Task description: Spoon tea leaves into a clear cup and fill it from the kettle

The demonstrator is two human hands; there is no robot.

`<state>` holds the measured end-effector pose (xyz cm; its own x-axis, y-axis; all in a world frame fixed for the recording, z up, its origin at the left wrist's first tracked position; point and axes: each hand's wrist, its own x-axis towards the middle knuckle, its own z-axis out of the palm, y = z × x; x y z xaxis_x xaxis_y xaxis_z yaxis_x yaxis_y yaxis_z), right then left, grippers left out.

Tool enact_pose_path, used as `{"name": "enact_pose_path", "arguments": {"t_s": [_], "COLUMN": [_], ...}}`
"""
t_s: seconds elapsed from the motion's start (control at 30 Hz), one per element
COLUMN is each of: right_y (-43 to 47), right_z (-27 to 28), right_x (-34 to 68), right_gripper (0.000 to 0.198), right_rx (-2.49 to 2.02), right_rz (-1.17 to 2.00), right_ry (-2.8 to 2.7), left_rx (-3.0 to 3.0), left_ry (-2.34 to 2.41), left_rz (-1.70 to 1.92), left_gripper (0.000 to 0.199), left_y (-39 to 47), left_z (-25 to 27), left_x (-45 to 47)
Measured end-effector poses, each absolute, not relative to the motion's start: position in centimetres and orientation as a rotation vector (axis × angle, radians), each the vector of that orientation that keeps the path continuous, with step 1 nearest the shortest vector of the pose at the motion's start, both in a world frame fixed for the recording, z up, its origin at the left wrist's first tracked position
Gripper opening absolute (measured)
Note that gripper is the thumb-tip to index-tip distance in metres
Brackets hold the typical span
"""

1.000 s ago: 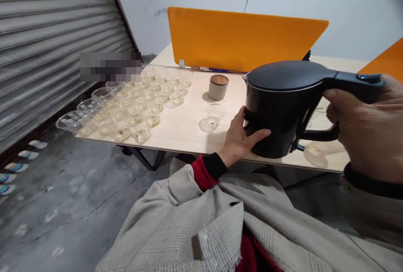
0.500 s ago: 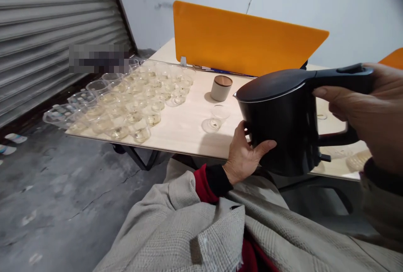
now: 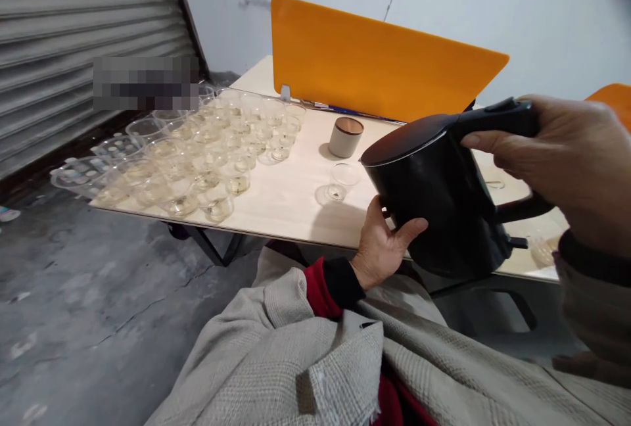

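Note:
A black electric kettle (image 3: 434,202) is held tilted above the table's front edge, its spout pointing left. My right hand (image 3: 566,150) is closed round the top of its handle. Against the kettle's lower left side rests my left hand (image 3: 382,245), its thumb across the body and its fingers partly hidden. Just left of the spout, a clear plastic cup (image 3: 344,181) stands upright on the table, with a small dark bit at its bottom. Behind the cup is a pale canister (image 3: 345,140) with a brown top. No stream from the spout is visible.
Many clear cups (image 3: 207,179) holding pale liquid and dark bits crowd the left of the wooden table (image 3: 290,206). An orange divider (image 3: 384,61) stands along the back. A clear ribbed container (image 3: 541,252) is near the right front edge, partly hidden by my right arm.
The kettle has tipped further towards its spout, and my right hand has moved left with the handle. My left hand stays against the kettle's side. The view has shifted slightly.

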<state>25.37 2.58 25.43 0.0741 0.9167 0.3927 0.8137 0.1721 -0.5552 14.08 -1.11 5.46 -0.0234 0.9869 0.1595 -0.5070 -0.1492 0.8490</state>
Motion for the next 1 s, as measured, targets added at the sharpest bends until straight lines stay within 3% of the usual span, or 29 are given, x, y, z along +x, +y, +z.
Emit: {"name": "enact_pose_path", "arguments": {"t_s": [1.0], "right_y": [5.1], "right_z": [25.4], "right_x": [24.8], "right_gripper": [0.015], "right_rx": [-1.632], "right_rz": [0.203], "right_ry": [-1.807], "left_rx": [0.931], "left_ry": [0.764], "left_rz": [1.536], "left_gripper": [0.080], "left_y": [-0.4], "left_z": [4.9], "left_x": [14.2]}}
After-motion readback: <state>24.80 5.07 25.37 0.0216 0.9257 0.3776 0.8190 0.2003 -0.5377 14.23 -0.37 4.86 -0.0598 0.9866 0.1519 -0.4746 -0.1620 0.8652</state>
